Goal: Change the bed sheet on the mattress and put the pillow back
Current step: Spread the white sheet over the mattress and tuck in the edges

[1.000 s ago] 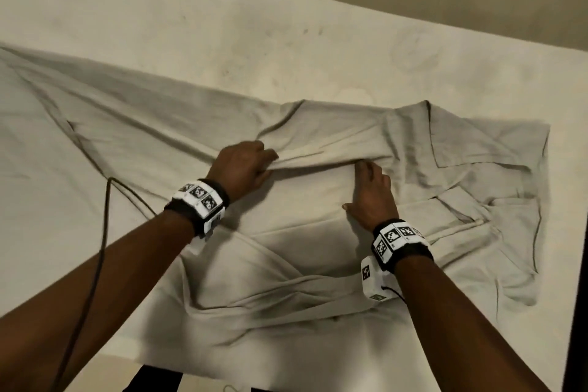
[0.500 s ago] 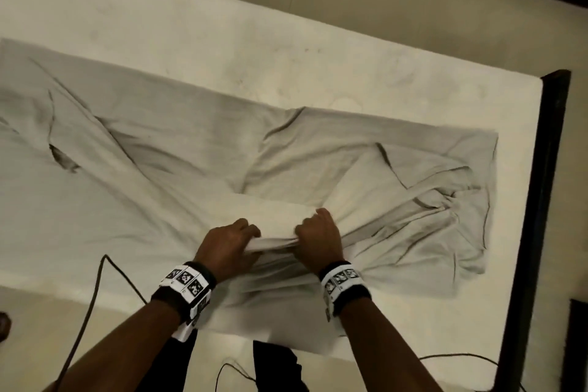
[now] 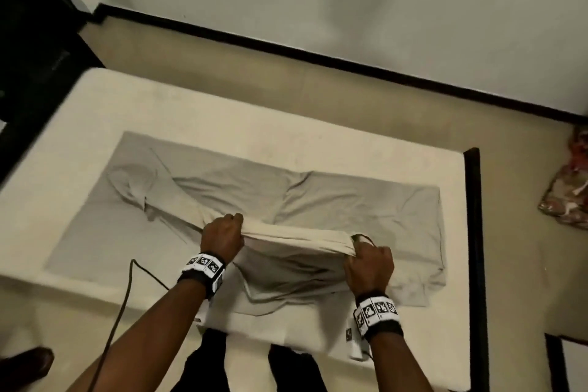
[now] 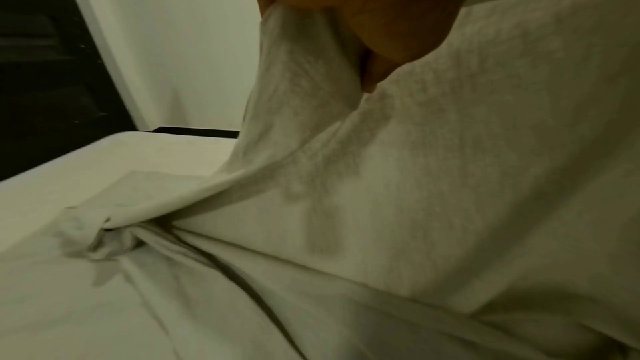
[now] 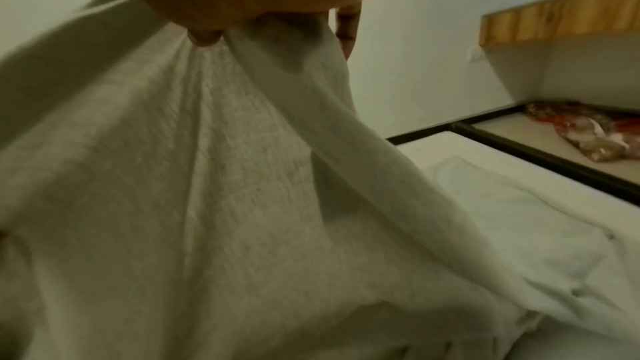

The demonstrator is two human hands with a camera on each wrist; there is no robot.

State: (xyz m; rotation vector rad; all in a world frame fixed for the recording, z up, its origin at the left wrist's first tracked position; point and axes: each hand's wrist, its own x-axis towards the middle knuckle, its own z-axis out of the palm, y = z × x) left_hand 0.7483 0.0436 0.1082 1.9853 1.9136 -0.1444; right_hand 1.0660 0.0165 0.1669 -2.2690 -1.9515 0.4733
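The grey bed sheet [image 3: 334,200] lies crumpled across the mattress [image 3: 222,124], reaching its near edge. Its middle fold is lifted and stretched taut between the left hand [image 3: 222,237] and right hand [image 3: 369,267], each with fingers curled tight around bunched cloth. A patterned bundle [image 3: 569,191] lies on the floor past the mattress's right edge.

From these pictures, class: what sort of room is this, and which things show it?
Most likely a bedroom. A bare mattress lies in a dark bed frame, and both hands grip a sheet above it.
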